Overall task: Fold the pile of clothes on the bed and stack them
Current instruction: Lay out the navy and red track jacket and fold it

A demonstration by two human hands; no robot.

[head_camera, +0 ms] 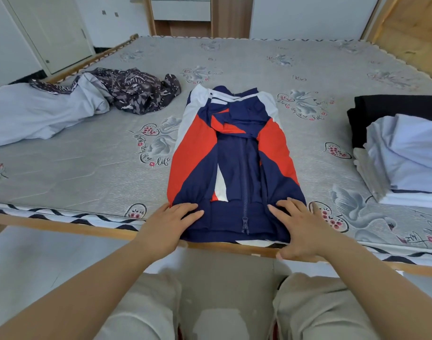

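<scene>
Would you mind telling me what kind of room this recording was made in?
Most likely a bedroom at home: a large mattress with a swan print lies in a wooden bed frame, clothes lie on it, and white cupboard doors stand behind.

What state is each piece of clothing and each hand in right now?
Zip jacket: zipped, sleeves folded in, lying flat.
Patterned garment: crumpled, unfolded.
Pale garment: loose, unfolded.
Folded stack: folded, piled.
Left hand: open, flat on jacket hem.
Right hand: open, flat on hem.
</scene>
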